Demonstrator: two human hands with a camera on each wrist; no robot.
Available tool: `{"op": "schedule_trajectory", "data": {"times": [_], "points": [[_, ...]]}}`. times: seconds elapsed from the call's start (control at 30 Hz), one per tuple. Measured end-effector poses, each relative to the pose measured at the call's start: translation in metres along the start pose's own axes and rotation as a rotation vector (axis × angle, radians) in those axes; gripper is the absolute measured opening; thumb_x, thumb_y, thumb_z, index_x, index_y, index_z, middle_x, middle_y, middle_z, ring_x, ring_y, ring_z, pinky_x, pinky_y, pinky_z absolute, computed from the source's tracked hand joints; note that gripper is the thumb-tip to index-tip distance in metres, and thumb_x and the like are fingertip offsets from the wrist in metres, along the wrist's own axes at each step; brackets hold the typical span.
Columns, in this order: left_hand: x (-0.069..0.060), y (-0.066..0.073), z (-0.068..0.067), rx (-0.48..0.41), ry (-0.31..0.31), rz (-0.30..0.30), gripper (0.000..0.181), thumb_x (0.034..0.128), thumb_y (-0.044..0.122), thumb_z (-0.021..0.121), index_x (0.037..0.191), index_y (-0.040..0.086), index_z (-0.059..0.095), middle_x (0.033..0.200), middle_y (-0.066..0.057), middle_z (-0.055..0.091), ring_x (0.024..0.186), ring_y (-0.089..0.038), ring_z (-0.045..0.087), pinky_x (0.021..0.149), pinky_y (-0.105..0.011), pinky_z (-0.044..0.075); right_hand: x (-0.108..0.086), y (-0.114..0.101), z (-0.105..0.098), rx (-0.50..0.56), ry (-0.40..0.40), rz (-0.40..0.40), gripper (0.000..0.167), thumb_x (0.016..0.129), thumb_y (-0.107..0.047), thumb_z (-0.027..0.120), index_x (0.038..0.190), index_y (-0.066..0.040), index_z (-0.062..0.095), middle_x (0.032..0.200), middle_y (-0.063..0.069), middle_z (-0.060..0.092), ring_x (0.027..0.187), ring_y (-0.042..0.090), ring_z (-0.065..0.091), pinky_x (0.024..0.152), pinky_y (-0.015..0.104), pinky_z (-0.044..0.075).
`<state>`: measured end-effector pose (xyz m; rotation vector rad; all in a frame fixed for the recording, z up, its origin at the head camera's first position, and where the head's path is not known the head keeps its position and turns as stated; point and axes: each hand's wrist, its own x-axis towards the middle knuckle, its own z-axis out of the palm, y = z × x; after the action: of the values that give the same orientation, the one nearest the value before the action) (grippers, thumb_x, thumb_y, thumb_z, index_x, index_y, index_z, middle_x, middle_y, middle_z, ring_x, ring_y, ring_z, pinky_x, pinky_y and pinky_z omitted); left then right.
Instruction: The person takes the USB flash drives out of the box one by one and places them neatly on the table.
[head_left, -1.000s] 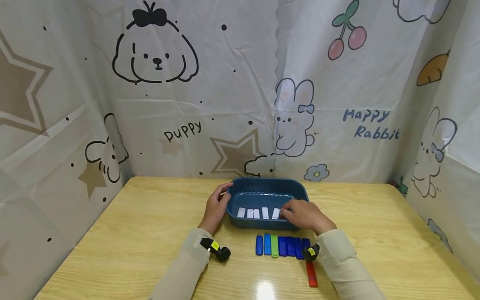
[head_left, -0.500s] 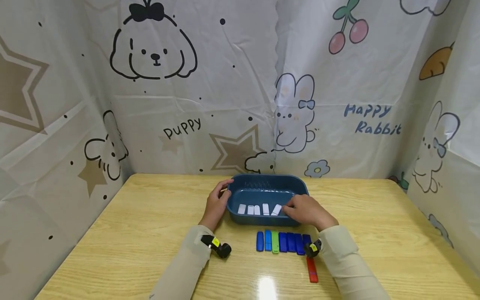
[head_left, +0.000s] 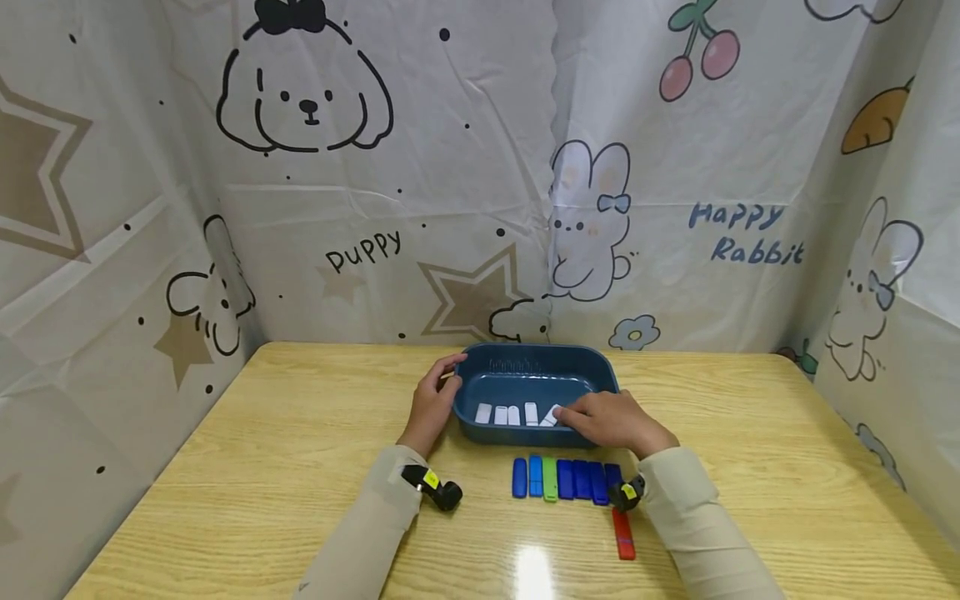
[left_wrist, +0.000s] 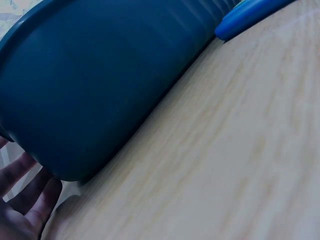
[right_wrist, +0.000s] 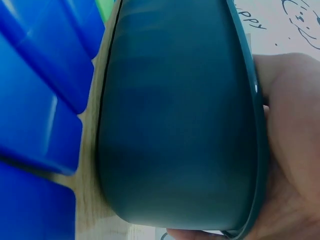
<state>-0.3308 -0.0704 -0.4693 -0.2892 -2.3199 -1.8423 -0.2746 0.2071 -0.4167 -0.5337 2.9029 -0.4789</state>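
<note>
A dark blue-green plastic basin (head_left: 536, 354) stands at the table's back, with several flat white sticks, shaped like USB drives (head_left: 531, 414), along its near inner side. My right hand (head_left: 611, 419) reaches over the right rim and pinches the upper end of the rightmost white stick (head_left: 550, 417), which leans to the right. In the right wrist view the basin wall (right_wrist: 180, 120) hides its fingertips. My left hand (head_left: 431, 408) touches the basin's left end with loosely spread fingers (left_wrist: 42, 200). A row of blue sticks (head_left: 581, 479) and a green stick (head_left: 551, 479) lies in front.
A red stick (head_left: 623, 533) lies near my right sleeve, below the row. The wooden table (head_left: 315, 433) extends to both sides. A patterned cloth (head_left: 337, 292) hangs behind and around it.
The rightmost white stick has tilted further to the right, and my right fingertips have shifted slightly left onto it. My left hand stays at the basin's end. The head view has tipped slightly.
</note>
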Motion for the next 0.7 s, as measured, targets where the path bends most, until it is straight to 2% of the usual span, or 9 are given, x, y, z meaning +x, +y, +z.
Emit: {"op": "schedule_trajectory", "data": {"times": [0.07,0.13,0.2,0.27,0.4,0.5,0.6,0.7], "points": [[0.005,-0.012,0.001,-0.007,0.004,0.003,0.036,0.0953,0.009,0.05,0.131,0.011,0.058,0.139,-0.007,0.052,0.13,-0.027,0.044,0.109,-0.045,0.034,-0.001,0.0,-0.001,0.004,-0.009,0.001,0.043,0.098,-0.046,0.045,0.088,-0.02,0.077,0.077,-0.004,0.066,0.083,0.018,0.06,0.09,0.056,0.037],[0.006,-0.015,0.002,-0.019,0.008,0.01,0.036,0.0952,0.011,0.051,0.13,0.013,0.059,0.138,-0.006,0.053,0.13,-0.026,0.044,0.109,-0.044,0.034,-0.002,0.0,-0.002,0.018,-0.02,-0.008,0.047,0.098,-0.046,0.045,0.076,-0.016,0.074,0.061,-0.006,0.052,0.07,0.015,0.054,0.081,0.049,0.038],[0.006,-0.015,0.002,-0.024,0.013,0.013,0.035,0.0947,0.011,0.052,0.129,0.014,0.06,0.137,-0.004,0.055,0.129,-0.024,0.046,0.109,-0.043,0.035,-0.003,0.0,-0.003,0.045,-0.03,-0.031,0.05,0.098,-0.045,0.046,0.067,-0.013,0.068,0.055,-0.005,0.039,0.063,0.014,0.049,0.072,0.041,0.036],[0.006,-0.015,0.002,-0.026,0.015,0.014,0.035,0.0945,0.012,0.052,0.128,0.016,0.061,0.136,-0.003,0.055,0.128,-0.023,0.046,0.108,-0.043,0.036,-0.003,0.002,-0.005,0.084,-0.042,-0.049,0.052,0.098,-0.044,0.048,0.063,-0.008,0.062,0.054,-0.005,0.034,0.058,0.014,0.045,0.064,0.035,0.032],[0.005,-0.013,0.002,-0.019,0.02,0.016,0.034,0.0938,0.013,0.052,0.126,0.02,0.062,0.134,0.001,0.056,0.127,-0.021,0.047,0.107,-0.042,0.037,-0.004,0.008,-0.007,0.202,-0.058,-0.107,0.042,0.095,-0.045,0.054,0.075,-0.013,0.071,0.066,-0.007,0.054,0.066,0.013,0.052,0.064,0.031,0.039],[0.004,-0.012,0.002,-0.016,0.025,0.022,0.034,0.0936,0.013,0.052,0.125,0.021,0.062,0.133,0.001,0.057,0.126,-0.021,0.047,0.107,-0.042,0.037,-0.006,0.013,-0.009,0.31,-0.088,-0.168,0.028,0.092,-0.043,0.061,0.092,-0.019,0.075,0.088,-0.007,0.066,0.081,0.015,0.057,0.075,0.034,0.048],[0.004,-0.012,0.002,-0.014,0.027,0.027,0.034,0.0937,0.013,0.052,0.125,0.02,0.062,0.133,0.001,0.057,0.126,-0.021,0.047,0.107,-0.043,0.037,-0.007,0.018,-0.012,0.408,-0.117,-0.213,0.023,0.088,-0.036,0.068,0.099,-0.017,0.073,0.097,-0.005,0.067,0.089,0.018,0.057,0.082,0.037,0.049],[0.003,-0.012,0.002,-0.011,0.025,0.026,0.034,0.0936,0.013,0.051,0.125,0.021,0.062,0.134,0.001,0.056,0.127,-0.021,0.047,0.107,-0.043,0.037,-0.009,0.019,-0.013,0.457,-0.121,-0.225,0.021,0.086,-0.029,0.072,0.1,-0.014,0.072,0.096,-0.003,0.066,0.088,0.021,0.057,0.081,0.037,0.049]]}}
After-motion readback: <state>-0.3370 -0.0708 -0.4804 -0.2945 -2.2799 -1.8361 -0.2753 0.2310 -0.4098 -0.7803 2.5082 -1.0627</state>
